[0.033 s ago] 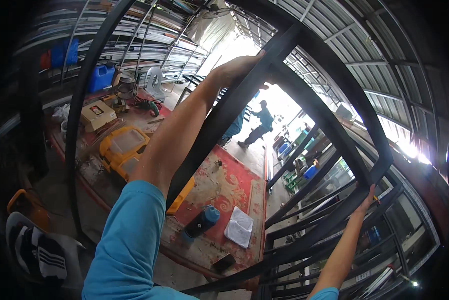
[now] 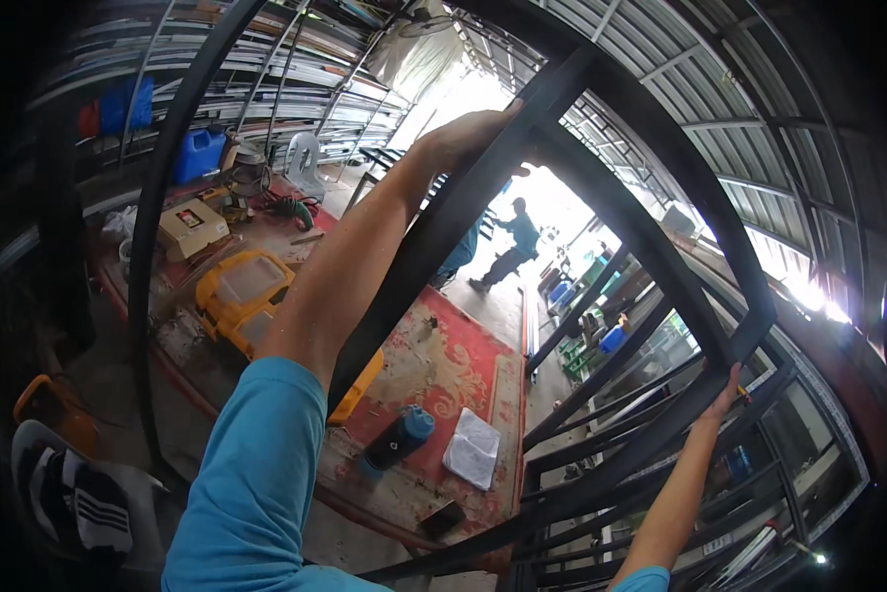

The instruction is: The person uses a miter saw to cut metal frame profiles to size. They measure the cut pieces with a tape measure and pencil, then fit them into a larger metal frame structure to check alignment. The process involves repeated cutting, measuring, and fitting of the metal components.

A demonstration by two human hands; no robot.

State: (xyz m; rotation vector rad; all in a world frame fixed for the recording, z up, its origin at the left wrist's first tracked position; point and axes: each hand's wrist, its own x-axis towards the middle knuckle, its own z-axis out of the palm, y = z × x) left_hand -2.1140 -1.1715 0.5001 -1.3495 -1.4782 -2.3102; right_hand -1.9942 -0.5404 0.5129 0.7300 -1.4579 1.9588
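Observation:
A large dark metal frame [image 2: 651,225] of welded-looking bars rises tilted in front of me and spans most of the view. My left hand [image 2: 471,136] is closed round an upper bar near a joint; fingertips show past the bar's far side, the rest are hidden behind it. Lower down at the right, my right hand [image 2: 722,397] grips the same frame near a corner, its fingers partly hidden by the bar. Both my arms wear light blue sleeves.
A worn red patterned carpet [image 2: 443,345] covers the floor, bearing a dark bottle [image 2: 399,439], white sheets [image 2: 473,449], a yellow case [image 2: 236,286] and a cardboard box [image 2: 192,229]. More dark frames [image 2: 601,444] stand right. A person [image 2: 517,242] stands beyond; racked metal lengths [image 2: 206,59] line the left.

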